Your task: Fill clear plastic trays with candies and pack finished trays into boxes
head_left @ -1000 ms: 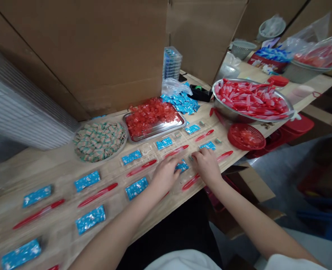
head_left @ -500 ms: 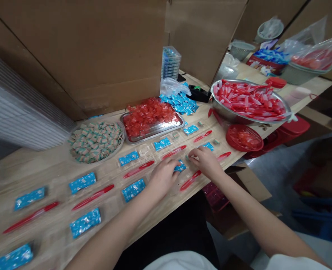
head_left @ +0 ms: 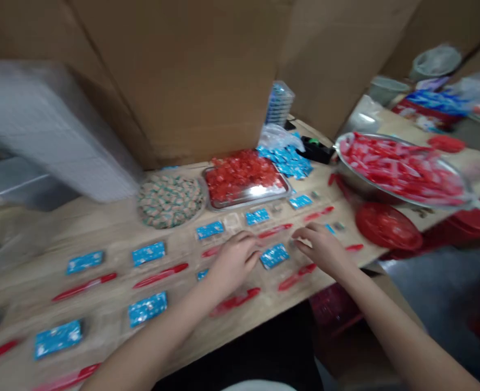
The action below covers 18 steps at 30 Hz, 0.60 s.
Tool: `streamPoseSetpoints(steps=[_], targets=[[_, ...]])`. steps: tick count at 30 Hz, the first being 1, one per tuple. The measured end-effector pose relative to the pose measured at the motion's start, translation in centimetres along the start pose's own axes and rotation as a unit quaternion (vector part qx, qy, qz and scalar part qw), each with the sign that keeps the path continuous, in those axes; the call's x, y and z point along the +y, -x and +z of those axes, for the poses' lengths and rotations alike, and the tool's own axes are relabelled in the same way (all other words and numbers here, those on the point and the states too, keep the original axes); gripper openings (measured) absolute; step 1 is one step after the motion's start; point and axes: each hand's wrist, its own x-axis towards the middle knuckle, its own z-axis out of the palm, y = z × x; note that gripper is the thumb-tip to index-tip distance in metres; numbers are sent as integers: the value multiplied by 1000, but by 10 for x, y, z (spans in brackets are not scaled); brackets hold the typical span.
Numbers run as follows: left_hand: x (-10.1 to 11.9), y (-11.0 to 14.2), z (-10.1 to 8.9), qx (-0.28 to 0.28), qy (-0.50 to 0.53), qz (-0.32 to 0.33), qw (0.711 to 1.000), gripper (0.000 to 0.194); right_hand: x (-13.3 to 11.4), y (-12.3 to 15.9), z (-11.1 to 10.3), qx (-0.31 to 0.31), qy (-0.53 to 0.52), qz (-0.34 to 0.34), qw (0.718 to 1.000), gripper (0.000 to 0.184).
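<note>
My left hand hovers just left of a blue printed packet, its fingers curled together; whatever they may hold is hidden. My right hand is closed at the fingertips, right of that packet, over a clear plastic tray; a small blurred thing is under the fingers. Below the hands lie a red plastic knife-like piece and another red piece. More blue packets and long red pieces are laid out in rows of clear trays to the left.
Behind the rows stand a round container of small paper packets and a metal tray with red pieces. A metal bowl heaped with red pieces and a red basket are at right. Cardboard walls the back.
The view has swung left, so the table appears further right. My left hand has come off the blue packet and sits to its left. My right hand stays near the same tray.
</note>
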Motion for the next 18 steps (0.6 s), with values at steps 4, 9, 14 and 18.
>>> streamPoseSetpoints(steps=[4, 9, 14, 18], targets=[[-66, 13, -79, 134, -115, -78, 981, 18, -38, -49, 8, 20, -59, -38, 997, 15], [-144, 29, -143, 163, -243, -202, 935, 24, -144, -162, 45, -23, -14, -180, 983, 18], [-160, 36, -136, 169, -250, -173, 938, 25, -207, -242, 93, -48, 91, -128, 986, 17], [-160, 38, -138, 191, -189, -167, 949, 25, -202, -247, 108, -42, 96, -116, 988, 18]])
